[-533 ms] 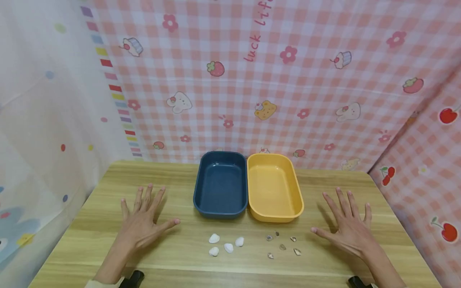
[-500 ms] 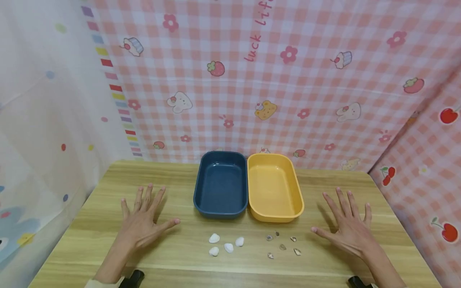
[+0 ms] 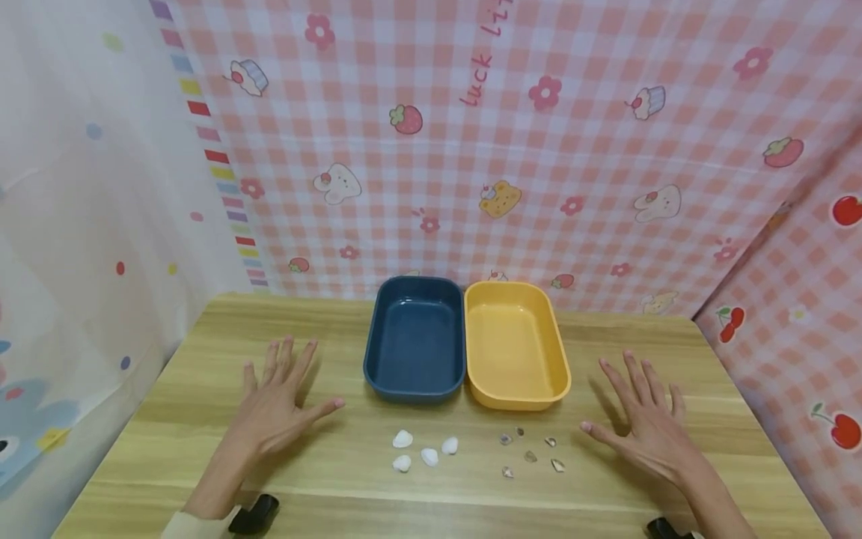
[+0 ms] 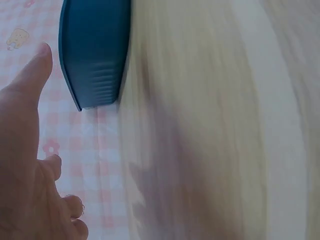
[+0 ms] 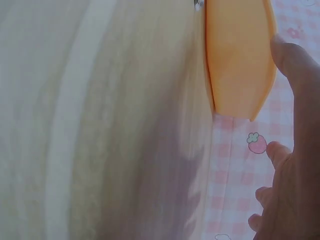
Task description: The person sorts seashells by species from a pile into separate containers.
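Note:
My left hand [image 3: 272, 412] is spread above the table on the left, holding nothing; its thumb points toward the dark blue tray [image 3: 415, 393]. Over the table's right side my right hand [image 3: 649, 430] is likewise spread with nothing in it. Several white seashells [image 3: 429, 457] lie in front of the blue tray. To their right, nearer the right thumb, several small brownish shells [image 3: 530, 456] are scattered. A yellow tray [image 3: 518, 404] stands right beside the blue one. In the left wrist view the blue tray [image 4: 95, 55] is beyond the thumb; the right wrist view shows the yellow tray [image 5: 240, 60].
The wood-grain table [image 3: 337, 498] ends at the back against a pink checked cloth [image 3: 444, 157]. A white dotted cloth [image 3: 101, 224] hangs at the left and a cherry-print cloth [image 3: 801, 359] at the right.
The head view has shifted slightly, so the scene sits a little higher. My left hand has moved a little inward to the right; the right hand has shifted slightly. Trays and shells stay put.

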`<state>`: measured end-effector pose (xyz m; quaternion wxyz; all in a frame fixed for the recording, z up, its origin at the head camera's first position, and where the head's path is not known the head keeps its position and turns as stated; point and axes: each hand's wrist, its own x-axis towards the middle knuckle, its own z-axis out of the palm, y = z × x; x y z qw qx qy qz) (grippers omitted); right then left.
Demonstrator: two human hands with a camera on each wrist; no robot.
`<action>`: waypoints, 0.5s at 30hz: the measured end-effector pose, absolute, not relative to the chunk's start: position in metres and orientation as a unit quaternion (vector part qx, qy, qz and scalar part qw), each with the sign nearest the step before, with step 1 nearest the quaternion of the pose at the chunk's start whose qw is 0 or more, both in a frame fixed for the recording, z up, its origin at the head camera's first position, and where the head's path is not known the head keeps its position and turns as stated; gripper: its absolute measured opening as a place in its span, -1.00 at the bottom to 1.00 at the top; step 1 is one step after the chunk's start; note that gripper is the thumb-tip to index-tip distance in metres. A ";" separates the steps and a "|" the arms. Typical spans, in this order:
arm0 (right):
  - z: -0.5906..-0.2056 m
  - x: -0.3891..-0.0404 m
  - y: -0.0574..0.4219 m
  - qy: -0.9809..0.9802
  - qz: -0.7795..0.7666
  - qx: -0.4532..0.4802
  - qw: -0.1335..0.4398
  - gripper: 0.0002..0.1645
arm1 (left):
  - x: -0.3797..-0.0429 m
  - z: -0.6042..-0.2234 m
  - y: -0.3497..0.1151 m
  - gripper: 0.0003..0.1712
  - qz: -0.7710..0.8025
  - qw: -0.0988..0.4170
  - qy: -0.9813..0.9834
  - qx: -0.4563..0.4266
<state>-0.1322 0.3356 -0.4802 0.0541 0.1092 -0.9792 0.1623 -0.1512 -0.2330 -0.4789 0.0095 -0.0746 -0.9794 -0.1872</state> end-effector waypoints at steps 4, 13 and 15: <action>-0.480 -0.129 0.333 -0.975 0.186 0.116 0.045 0.21 | -0.153 -0.477 -0.227 0.24 -0.205 0.011 -0.975 -0.083; -0.481 -0.125 0.326 -0.964 0.229 0.132 0.033 0.21 | -0.155 -0.477 -0.212 0.23 -0.259 -0.005 -0.962 -0.082; -0.480 -0.124 0.324 -0.960 0.244 0.135 0.035 0.21 | -0.156 -0.477 -0.208 0.22 -0.276 -0.009 -0.958 -0.080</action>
